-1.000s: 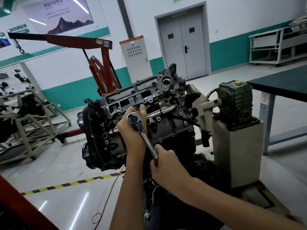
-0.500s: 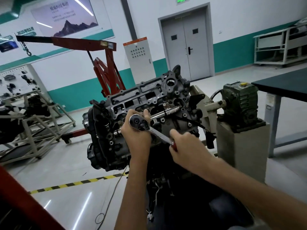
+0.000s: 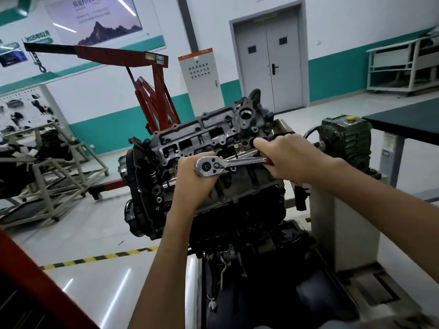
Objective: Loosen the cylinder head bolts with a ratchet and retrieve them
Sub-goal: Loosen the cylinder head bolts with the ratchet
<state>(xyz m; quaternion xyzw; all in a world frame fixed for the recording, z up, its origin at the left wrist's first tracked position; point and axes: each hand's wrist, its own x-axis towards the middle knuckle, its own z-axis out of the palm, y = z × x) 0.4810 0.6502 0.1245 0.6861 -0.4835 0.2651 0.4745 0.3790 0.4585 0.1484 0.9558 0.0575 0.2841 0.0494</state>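
A dark grey engine with its cylinder head (image 3: 213, 136) uppermost sits tilted on a stand in the middle of the head view. A chrome ratchet (image 3: 228, 163) lies across the head, its round end to the left and its red-tipped handle to the right. My left hand (image 3: 194, 179) grips under the ratchet's round end, covering the socket and the bolt below it. My right hand (image 3: 285, 157) is wrapped around the handle end, level with the ratchet head. Several small bolt heads show on the head's upper face.
A green gearbox (image 3: 344, 141) on a grey pedestal (image 3: 342, 224) stands just right of the engine. A dark-topped table (image 3: 403, 119) is at far right. A red engine crane (image 3: 152, 91) and a metal engine stand (image 3: 47, 176) are at left. Yellow-black tape (image 3: 95, 258) marks the floor.
My right hand has swung the ratchet handle up and counterclockwise, from pointing down-right to lying nearly level. My left hand stayed on the ratchet head.
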